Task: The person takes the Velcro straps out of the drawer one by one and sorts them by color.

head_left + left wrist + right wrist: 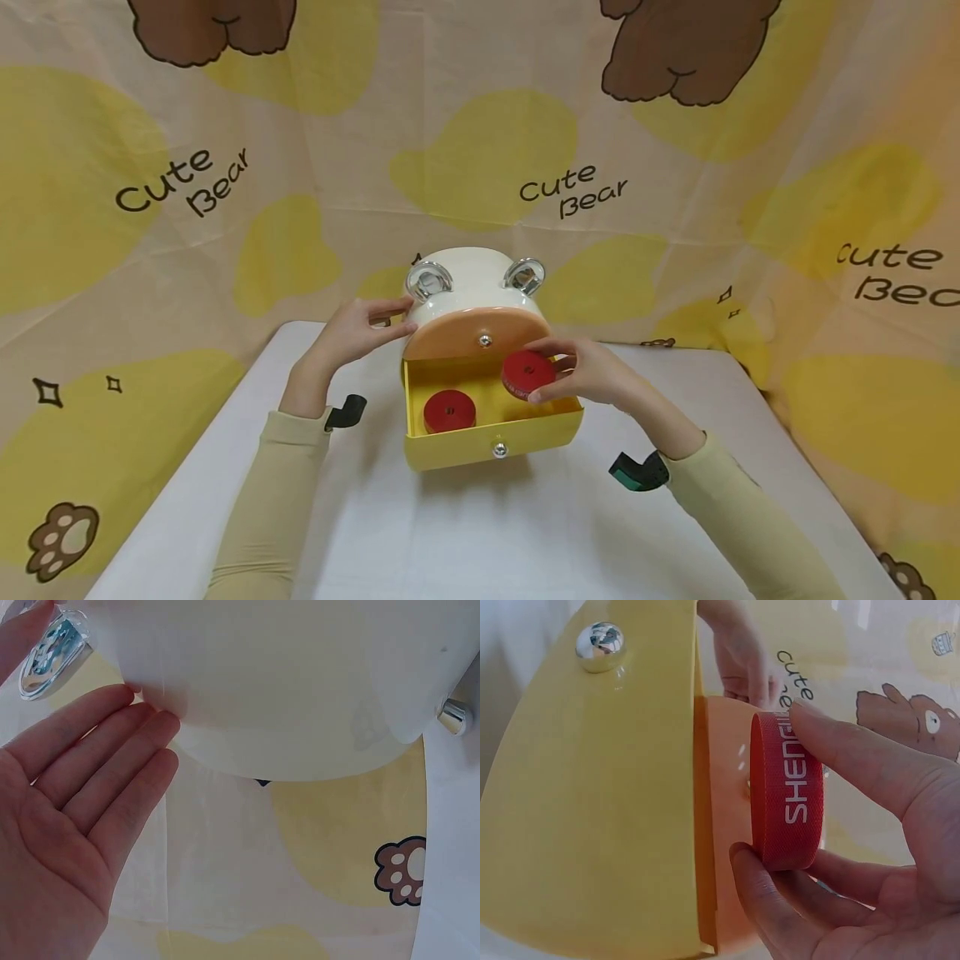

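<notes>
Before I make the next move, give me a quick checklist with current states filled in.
1. Right hand gripping the red roll: ok, held between thumb and fingers.
2. Yellow drawer open: ok, pulled out.
3. Second red roll inside the drawer: ok, lying flat in the left half.
4. Left hand at the white casing: ok, fingertips at its side.
5. Right hand clear of the drawer: not ok, its fingers are over it.
6. Held roll touching drawer floor: cannot tell.

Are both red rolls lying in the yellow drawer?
No, one red roll lies in the yellow drawer while the right hand holds the other roll.
</notes>
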`<state>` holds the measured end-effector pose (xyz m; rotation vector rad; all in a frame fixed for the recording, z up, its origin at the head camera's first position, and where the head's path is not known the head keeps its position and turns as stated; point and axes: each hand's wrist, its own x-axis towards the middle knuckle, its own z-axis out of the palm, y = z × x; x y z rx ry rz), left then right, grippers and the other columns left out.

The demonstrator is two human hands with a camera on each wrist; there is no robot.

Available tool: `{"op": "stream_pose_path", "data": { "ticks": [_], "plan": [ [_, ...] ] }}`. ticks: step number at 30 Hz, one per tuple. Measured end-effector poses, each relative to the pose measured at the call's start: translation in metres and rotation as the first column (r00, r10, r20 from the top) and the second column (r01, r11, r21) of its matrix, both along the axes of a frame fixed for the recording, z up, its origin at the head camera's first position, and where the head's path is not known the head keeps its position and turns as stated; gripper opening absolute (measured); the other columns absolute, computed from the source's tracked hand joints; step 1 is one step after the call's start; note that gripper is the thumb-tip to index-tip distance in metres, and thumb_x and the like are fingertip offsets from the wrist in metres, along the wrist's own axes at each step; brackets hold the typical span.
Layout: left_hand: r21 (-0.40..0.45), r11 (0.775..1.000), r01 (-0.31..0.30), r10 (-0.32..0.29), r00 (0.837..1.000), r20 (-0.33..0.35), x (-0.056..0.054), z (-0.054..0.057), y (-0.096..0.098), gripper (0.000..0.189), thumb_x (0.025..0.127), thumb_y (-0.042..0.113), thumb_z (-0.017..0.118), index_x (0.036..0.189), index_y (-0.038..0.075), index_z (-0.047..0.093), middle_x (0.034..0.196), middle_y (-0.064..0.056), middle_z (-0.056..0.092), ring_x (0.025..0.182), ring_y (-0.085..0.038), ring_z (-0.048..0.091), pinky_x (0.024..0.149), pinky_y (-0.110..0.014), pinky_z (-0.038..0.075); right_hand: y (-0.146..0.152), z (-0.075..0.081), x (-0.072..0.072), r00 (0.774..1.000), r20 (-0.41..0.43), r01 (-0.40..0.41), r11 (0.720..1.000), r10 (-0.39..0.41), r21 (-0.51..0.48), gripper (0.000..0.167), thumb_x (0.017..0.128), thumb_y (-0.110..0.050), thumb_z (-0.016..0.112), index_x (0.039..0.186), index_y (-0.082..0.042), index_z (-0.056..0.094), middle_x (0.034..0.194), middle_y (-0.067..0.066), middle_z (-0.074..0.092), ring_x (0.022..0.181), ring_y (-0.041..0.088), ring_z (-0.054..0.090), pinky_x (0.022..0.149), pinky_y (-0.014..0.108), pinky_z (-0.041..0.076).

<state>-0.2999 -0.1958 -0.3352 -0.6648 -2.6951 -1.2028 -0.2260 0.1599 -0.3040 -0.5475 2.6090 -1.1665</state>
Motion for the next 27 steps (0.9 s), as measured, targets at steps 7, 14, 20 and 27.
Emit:
{"op": "stream_pose_path", "data": {
  "ticks": [7,14,20,27],
  "plan": [
    [-0.002,1.0,0.0,0.0,1.0,-0.007,0.001,0.0,0.0,0.06,0.081,0.053,0.069,0.131,0.022,0.059,0.132,-0.002,0.059,0.115,-0.032,0.06,0.095,-0.045,0.051,0.015,0.002,0.004,1.0,0.004,0.018,0.999,-0.018,-0.049,0.066,0.069,-0.032,0.085,0.128,-0.019,0.057,0.127,0.006,0.058,0.106,0.027,0.061,0.081,0.035,0.057],
    [0.012,1.0,0.011,-0.011,1.0,-0.017,0.0,0.0,0.0,0.06,0.081,0.051,0.07,0.13,0.02,0.06,0.131,-0.004,0.06,0.114,-0.031,0.061,0.095,-0.046,0.05,0.032,0.002,0.006,0.999,-0.004,0.041,0.998,-0.041,-0.043,0.067,0.072,-0.031,0.083,0.131,-0.016,0.055,0.127,0.01,0.057,0.105,0.029,0.059,0.077,0.034,0.058],
    [0.015,1.0,0.011,-0.011,1.0,-0.014,0.001,0.0,0.0,0.059,0.081,0.05,0.07,0.13,0.019,0.06,0.131,-0.004,0.06,0.114,-0.032,0.061,0.096,-0.048,0.049,0.048,0.003,0.011,0.994,-0.013,0.111,0.994,-0.111,-0.014,0.071,0.073,-0.034,0.082,0.133,-0.01,0.052,0.129,0.015,0.056,0.106,0.031,0.06,0.077,0.035,0.058],
    [0.006,1.0,0.002,-0.002,1.0,-0.001,0.002,0.002,0.001,0.06,0.08,0.051,0.07,0.131,0.02,0.059,0.132,-0.003,0.059,0.115,-0.032,0.06,0.095,-0.047,0.05,0.063,0.0,0.013,0.984,-0.012,0.177,0.984,-0.177,-0.001,0.074,0.072,-0.037,0.082,0.134,-0.011,0.052,0.129,0.015,0.056,0.108,0.032,0.059,0.079,0.035,0.058]
  ]
}}
